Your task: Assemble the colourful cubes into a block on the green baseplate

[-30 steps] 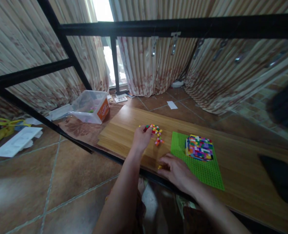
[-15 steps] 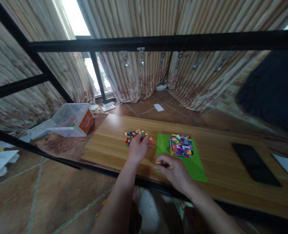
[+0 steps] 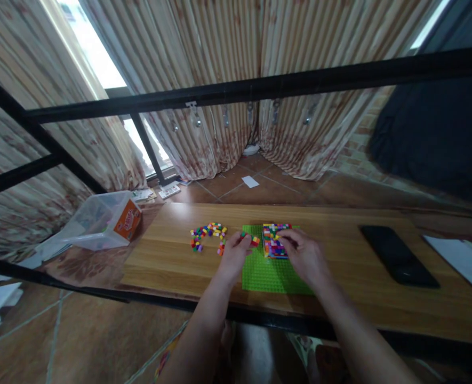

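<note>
A multicoloured block of building bricks (image 3: 274,248) stands on the back part of a green baseplate (image 3: 268,277). My right hand (image 3: 303,250) is at the right side of the block, its fingers pinched on a small yellow brick (image 3: 277,237) at the block's top. Whether that brick touches the block I cannot tell. My left hand (image 3: 236,253) is over the baseplate's left edge, closed round several small bricks (image 3: 255,241), red, orange and green ones showing at the fingertips. Left of it, loose coloured bricks (image 3: 209,230) lie in a curved pile on the wooden table.
A black phone-like slab (image 3: 399,256) and white paper (image 3: 455,261) lie on the table's right. A clear plastic box (image 3: 100,221) with an orange label stands beyond the left end. A black metal bar (image 3: 236,90) crosses in front of the curtains.
My left hand has gone from the loose pile to the baseplate, carrying bricks. My right hand has moved from the baseplate's near left corner up to the block. The camera view has shifted.
</note>
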